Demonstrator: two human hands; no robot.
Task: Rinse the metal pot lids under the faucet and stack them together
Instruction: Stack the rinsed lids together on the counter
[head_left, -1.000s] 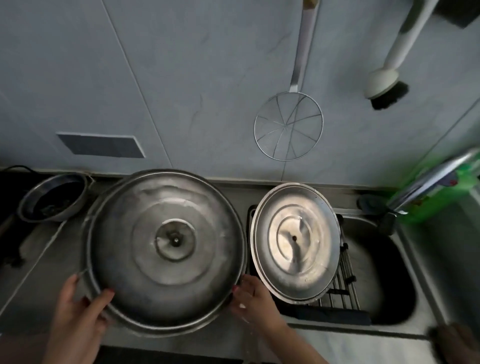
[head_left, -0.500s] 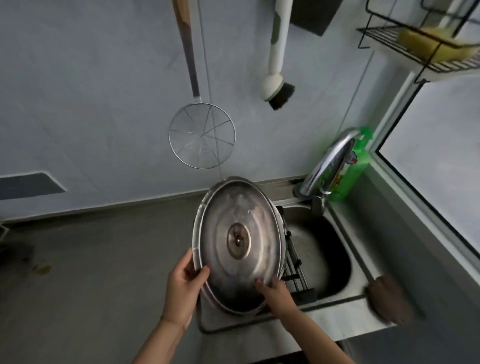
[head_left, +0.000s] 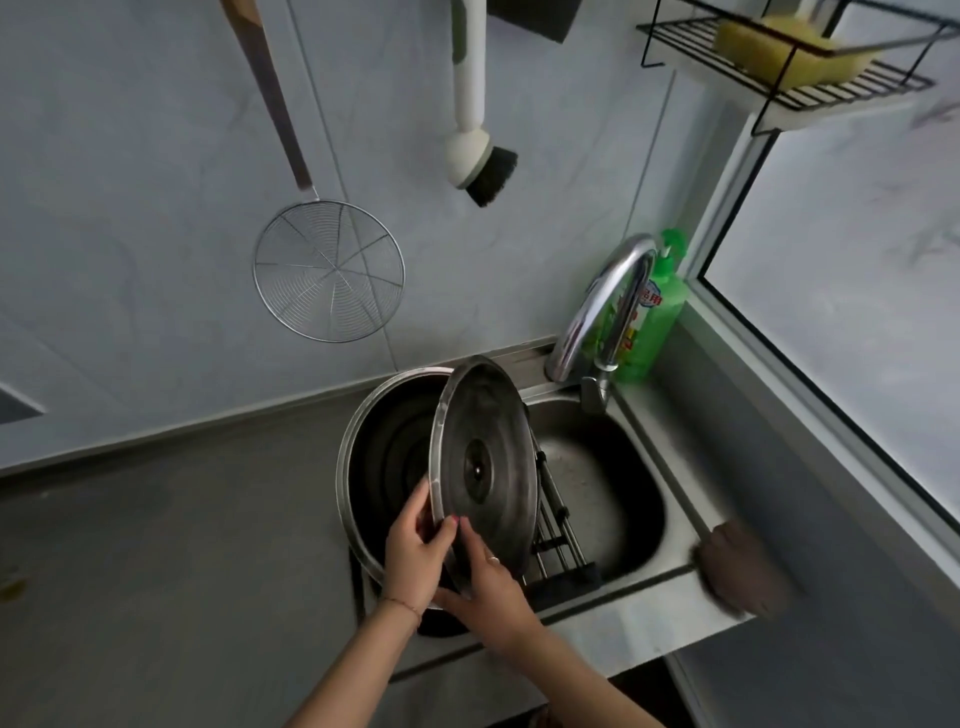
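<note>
Small lid (head_left: 485, 470) stands on edge, tilted, at the sink's (head_left: 670, 499) left rim, in front of the large lid (head_left: 382, 462), which leans behind it with its hollow side showing. Both hands meet at the small lid's bottom edge: left hand (head_left: 415, 551) pinches the rim; right hand (head_left: 491, 587) supports it from below. Faucet (head_left: 605, 306) lies up and right, nearer the right hand. No water flow is discernible. The large lid's lower rim is hidden.

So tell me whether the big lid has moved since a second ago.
Yes. The big lid has moved right along the counter, toward the sink, and now stands tilted behind the smaller lid.
</note>
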